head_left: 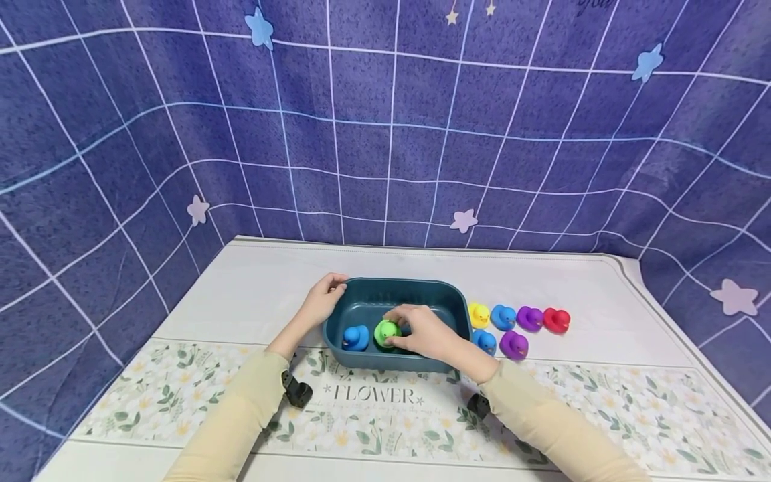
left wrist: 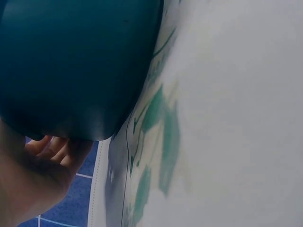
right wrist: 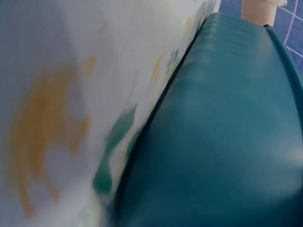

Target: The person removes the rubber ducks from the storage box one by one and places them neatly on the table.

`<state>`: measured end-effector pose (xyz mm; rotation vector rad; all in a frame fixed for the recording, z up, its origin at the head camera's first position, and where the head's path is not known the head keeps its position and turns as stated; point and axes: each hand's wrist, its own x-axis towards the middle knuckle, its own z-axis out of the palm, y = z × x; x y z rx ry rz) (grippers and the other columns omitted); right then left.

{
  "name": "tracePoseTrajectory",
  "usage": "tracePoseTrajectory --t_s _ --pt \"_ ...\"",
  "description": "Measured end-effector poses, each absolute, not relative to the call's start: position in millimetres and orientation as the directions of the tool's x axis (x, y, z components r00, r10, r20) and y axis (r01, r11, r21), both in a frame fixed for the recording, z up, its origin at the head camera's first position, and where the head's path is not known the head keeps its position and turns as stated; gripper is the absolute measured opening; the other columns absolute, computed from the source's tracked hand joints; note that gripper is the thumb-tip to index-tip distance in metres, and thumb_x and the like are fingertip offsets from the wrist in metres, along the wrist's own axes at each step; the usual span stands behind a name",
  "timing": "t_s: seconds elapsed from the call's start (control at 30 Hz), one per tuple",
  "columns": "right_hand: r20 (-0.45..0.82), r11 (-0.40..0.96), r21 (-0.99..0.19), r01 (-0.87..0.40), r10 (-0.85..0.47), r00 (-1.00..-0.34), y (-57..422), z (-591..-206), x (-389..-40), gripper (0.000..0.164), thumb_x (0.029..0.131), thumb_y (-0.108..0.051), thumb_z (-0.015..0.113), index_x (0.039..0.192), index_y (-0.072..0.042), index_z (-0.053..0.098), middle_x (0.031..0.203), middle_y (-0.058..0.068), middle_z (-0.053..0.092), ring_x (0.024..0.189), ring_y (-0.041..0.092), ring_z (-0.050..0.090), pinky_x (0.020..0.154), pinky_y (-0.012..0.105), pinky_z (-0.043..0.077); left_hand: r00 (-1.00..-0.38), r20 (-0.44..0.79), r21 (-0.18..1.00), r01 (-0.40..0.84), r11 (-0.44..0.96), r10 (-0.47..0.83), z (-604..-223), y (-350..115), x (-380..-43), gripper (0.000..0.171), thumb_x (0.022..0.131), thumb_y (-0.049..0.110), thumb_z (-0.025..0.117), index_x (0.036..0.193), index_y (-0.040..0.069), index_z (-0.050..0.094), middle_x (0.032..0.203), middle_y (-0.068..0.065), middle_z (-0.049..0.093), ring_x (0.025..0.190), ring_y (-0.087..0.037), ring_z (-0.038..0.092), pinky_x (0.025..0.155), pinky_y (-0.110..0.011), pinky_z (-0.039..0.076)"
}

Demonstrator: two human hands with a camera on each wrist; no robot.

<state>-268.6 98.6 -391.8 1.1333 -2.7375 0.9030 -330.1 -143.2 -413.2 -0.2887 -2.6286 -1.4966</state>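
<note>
A dark teal plastic basin (head_left: 385,362) stands on the table in the head view. My left hand (head_left: 322,299) grips its left rim near the far corner; in the left wrist view that hand's curled fingers (left wrist: 59,151) show behind the teal wall. Reaching over the near right side, my right hand (head_left: 424,333) pinches a green rubber duck (head_left: 385,333) inside the basin between thumb and fingers. Left of it, a blue rubber duck (head_left: 355,338) sits in the basin. The right wrist view shows the basin's outer wall (right wrist: 222,118), with the right hand out of sight.
Right of the basin several rubber ducks stand in two rows: yellow (head_left: 479,314), blue (head_left: 503,317), purple (head_left: 530,318) and red (head_left: 557,320) behind, blue (head_left: 484,342) and purple (head_left: 515,345) in front. A flowered table cover (head_left: 602,402) lies beneath; a purple-blue curtain (head_left: 385,134) hangs behind.
</note>
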Motion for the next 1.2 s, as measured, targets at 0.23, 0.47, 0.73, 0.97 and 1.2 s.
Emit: tracePoseTrajectory --t_s 0.23,0.47,0.73,0.97,1.2 --pt "0.269 0.561 -0.501 -0.660 -0.624 -0.734 100.2 -386.5 -264.9 0.034 0.082 -0.021 0.073 0.112 -0.005 0.065 0.105 0.006 0.066 0.092 0.017 0.064 0.078 0.032 0.055 -0.976 0.188 0.839 0.220 0.499 0.113 -415.0 -143.3 -331.9 0.028 0.099 0.014 0.045 0.122 0.000 0.054 0.122 -0.020 0.057 0.116 -0.031 0.051 0.099 -0.045 0.041" --pt "0.327 0.548 -0.453 -0.703 -0.632 -0.703 107.7 -380.4 -260.9 0.034 0.083 -0.020 0.072 0.112 -0.004 0.065 0.104 0.006 0.066 0.091 0.017 0.063 0.077 0.032 0.055 -0.976 0.192 0.836 0.220 0.504 0.108 -414.8 -143.1 -332.2 0.028 0.099 0.014 0.045 0.122 0.000 0.054 0.122 -0.020 0.057 0.117 -0.032 0.051 0.099 -0.045 0.041" --pt "0.387 0.542 -0.400 -0.739 -0.631 -0.672 118.6 -374.9 -256.1 0.036 0.083 -0.021 0.072 0.113 -0.003 0.065 0.102 0.005 0.066 0.086 0.013 0.062 0.075 0.031 0.055 -0.976 0.192 0.837 0.217 0.502 0.102 -413.9 -142.8 -332.0 0.028 0.098 0.013 0.045 0.121 0.000 0.055 0.120 -0.020 0.057 0.114 -0.032 0.052 0.098 -0.044 0.042" --pt "0.411 0.551 -0.385 -0.740 -0.616 -0.672 126.9 -368.7 -253.6 0.037 0.084 -0.021 0.072 0.115 -0.003 0.065 0.102 0.005 0.066 0.081 0.011 0.061 0.070 0.031 0.054 -0.976 0.190 0.834 0.216 0.507 0.104 -412.2 -142.8 -331.8 0.028 0.098 0.013 0.045 0.121 0.000 0.055 0.120 -0.021 0.057 0.113 -0.033 0.052 0.097 -0.045 0.042" --pt "0.417 0.569 -0.383 -0.728 -0.596 -0.686 135.9 -367.7 -251.6 0.036 0.083 -0.022 0.073 0.114 -0.006 0.066 0.101 0.004 0.066 0.083 0.012 0.062 0.070 0.033 0.055 -0.977 0.184 0.829 0.212 0.518 0.106 -412.1 -141.9 -330.2 0.028 0.099 0.015 0.045 0.121 0.001 0.055 0.120 -0.020 0.058 0.113 -0.031 0.053 0.097 -0.044 0.042"
